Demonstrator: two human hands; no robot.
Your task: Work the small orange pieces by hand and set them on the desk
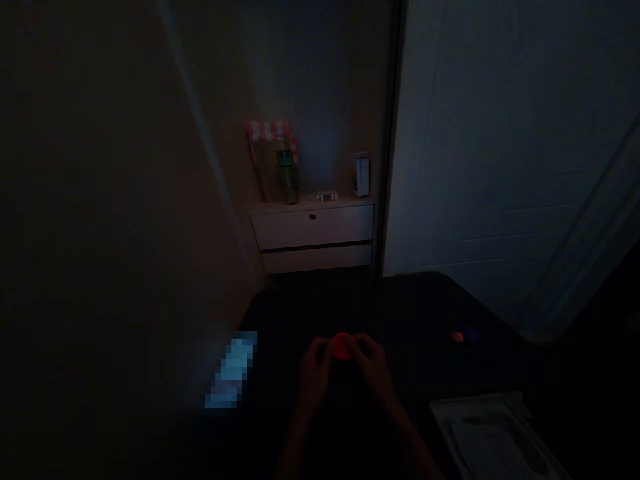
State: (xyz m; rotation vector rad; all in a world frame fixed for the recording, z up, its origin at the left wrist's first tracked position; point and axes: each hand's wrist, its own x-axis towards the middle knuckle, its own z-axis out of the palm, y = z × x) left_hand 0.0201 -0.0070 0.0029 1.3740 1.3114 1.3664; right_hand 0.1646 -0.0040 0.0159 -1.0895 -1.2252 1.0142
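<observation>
In the head view, a bright red, round, flat-looking piece (343,347) is held over the dark table (390,303). My left hand (315,370) grips its left edge with the thumb and fingers closed. On the opposite edge, my right hand (374,367) pinches it in the same way. The dim light hides what the piece is made of. Further right on the table lie a small orange lump (457,337) and a dark purple lump (471,335), close together.
A blurred, glowing rectangle (233,370) is at the left. Pale flat packets (485,433) lie at the lower right. Behind the table, a drawer cabinet (315,230) carries a green bottle (288,179), a checked cloth (270,130) and small items. Walls flank both sides.
</observation>
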